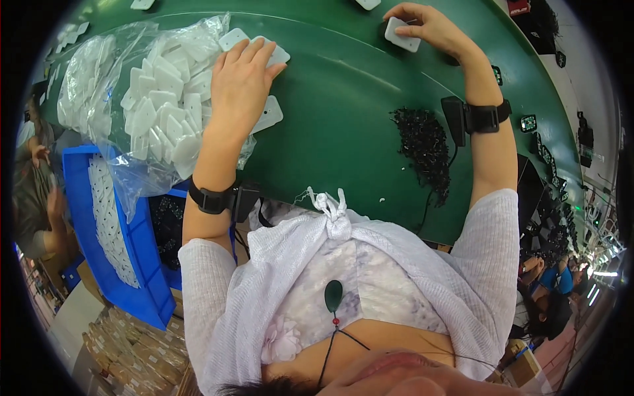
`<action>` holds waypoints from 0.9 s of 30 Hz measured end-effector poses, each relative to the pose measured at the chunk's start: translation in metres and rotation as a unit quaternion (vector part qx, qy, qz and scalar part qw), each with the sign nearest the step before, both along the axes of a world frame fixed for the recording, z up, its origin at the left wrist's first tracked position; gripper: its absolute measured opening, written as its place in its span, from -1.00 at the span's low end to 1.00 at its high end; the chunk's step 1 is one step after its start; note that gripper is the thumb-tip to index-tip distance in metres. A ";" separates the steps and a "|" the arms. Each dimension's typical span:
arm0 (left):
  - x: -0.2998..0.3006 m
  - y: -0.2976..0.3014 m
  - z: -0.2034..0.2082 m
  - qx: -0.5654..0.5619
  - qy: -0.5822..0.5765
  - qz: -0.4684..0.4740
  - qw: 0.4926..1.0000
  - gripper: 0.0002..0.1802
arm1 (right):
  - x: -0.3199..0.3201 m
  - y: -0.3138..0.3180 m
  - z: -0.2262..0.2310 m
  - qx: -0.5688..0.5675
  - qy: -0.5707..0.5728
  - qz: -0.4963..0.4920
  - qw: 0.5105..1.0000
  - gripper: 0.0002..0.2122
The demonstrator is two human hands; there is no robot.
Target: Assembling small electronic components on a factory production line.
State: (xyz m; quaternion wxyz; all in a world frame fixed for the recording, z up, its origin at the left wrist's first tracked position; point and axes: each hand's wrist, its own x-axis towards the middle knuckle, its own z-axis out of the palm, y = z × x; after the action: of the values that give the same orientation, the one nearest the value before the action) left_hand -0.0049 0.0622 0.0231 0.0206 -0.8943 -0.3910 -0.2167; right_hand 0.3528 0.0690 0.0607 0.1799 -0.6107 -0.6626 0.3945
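My right hand [432,30] is at the far right of the green table, its thumb and fingers closed round a small white square plastic plate [402,35] with rounded corners. My left hand [241,82] lies palm down, its fingers stretched out over white plates [279,55] at the edge of a clear plastic bag. Another white plate [269,113] lies flat beside that wrist. Many more white plates [162,99] are heaped in the opened bag to the left. What lies under my left palm is hidden.
A pile of small black parts [422,148] sits on the green table [330,132], right of the middle. A blue bin [142,264] holding white pieces stands at the left. Small circuit boards [528,123] lie along the right edge. Other people are at both sides.
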 end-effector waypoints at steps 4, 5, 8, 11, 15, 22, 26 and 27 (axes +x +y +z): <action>0.012 -0.001 -0.005 0.003 0.024 0.043 0.999 -0.62 | 0.004 0.010 -0.009 -0.011 -0.009 -0.006 1.000 -0.68; 0.016 -0.002 -0.006 -0.009 0.025 0.060 0.998 -0.61 | 0.007 0.009 -0.011 -0.003 0.000 -0.008 1.000 -0.68; 0.021 0.007 -0.010 0.052 0.021 0.034 0.998 -0.68 | 0.012 -0.009 0.001 0.142 0.078 0.025 0.986 -0.71; 0.009 0.008 -0.016 0.050 0.008 0.049 0.998 -0.73 | -0.008 -0.031 0.014 0.168 -0.061 -0.105 0.978 -0.73; -0.001 0.010 -0.002 0.086 -0.066 0.047 0.993 -0.81 | -0.038 -0.097 0.024 0.223 -0.188 -0.015 0.956 -0.83; 0.022 -0.045 0.040 -0.396 -0.363 0.068 0.840 -0.80 | -0.069 -0.160 -0.019 0.249 -0.225 0.003 0.942 -0.86; 0.026 -0.068 0.025 -0.514 -0.430 0.009 0.742 -0.81 | -0.080 -0.162 -0.024 0.264 -0.256 0.040 0.929 -0.87; 0.028 -0.072 0.023 -0.526 -0.458 -0.007 0.717 -0.81 | -0.083 -0.161 -0.026 0.260 -0.278 0.052 0.923 -0.87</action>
State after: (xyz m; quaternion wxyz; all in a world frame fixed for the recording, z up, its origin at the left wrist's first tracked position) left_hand 0.0228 -0.0102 0.0459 -0.6360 -0.5555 -0.3974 -0.3591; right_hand 0.2701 -0.0923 0.0349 0.1204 -0.5918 -0.7964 0.0314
